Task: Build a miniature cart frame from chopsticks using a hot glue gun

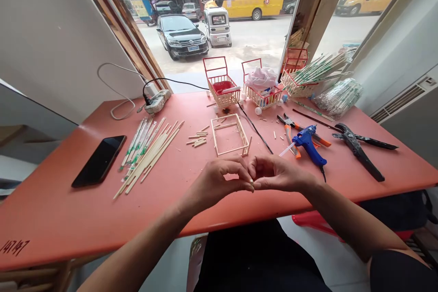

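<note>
My left hand [222, 177] and my right hand [278, 173] meet above the table's front edge, thumbs and fingers closed in a pinch. Between the fingertips is a small pale piece [252, 182], apparently a short bit of wooden stick; my fingers cover most of it. Just beyond my hands lies a rectangular frame [232, 149] of thin wooden sticks, with short uprights along its right side. Several short cut stick pieces [197, 138] lie left of the frame. To the right of my right hand rests a blue hot glue gun [310, 143] with a clear glue stick in it.
Long wooden sticks [153, 157], wrapped sticks [142, 139] and a black phone [99, 161] lie left. Pliers [290, 132] and a black cutter [357, 148] lie right. Small stick-built carts [224, 96] stand behind, near a power strip [157, 101] and a black cable [255, 127].
</note>
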`<state>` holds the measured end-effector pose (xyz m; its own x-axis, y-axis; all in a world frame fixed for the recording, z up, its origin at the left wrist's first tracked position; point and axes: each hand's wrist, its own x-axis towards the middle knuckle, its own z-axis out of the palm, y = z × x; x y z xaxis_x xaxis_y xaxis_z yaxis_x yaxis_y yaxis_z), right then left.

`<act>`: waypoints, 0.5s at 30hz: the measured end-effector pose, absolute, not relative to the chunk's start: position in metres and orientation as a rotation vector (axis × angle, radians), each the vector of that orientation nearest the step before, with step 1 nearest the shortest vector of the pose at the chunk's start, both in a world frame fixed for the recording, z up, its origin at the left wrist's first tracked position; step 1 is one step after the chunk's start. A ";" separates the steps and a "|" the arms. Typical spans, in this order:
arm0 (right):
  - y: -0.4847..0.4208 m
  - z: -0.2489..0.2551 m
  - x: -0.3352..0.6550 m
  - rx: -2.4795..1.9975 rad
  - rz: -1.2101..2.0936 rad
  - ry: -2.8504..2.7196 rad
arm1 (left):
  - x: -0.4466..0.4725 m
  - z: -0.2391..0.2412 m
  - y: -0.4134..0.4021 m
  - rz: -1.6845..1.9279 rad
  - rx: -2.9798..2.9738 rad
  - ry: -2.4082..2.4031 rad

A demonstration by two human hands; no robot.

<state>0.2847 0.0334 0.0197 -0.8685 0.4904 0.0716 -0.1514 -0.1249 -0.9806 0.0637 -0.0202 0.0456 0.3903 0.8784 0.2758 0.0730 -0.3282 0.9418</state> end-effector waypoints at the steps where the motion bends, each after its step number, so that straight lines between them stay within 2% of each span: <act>1: 0.033 0.019 0.286 -0.380 2.047 -1.711 | 0.064 0.046 -0.017 1.055 1.693 0.829; 15: 0.021 0.016 0.285 -0.532 1.941 -1.731 | 0.062 0.029 -0.017 1.173 1.628 0.705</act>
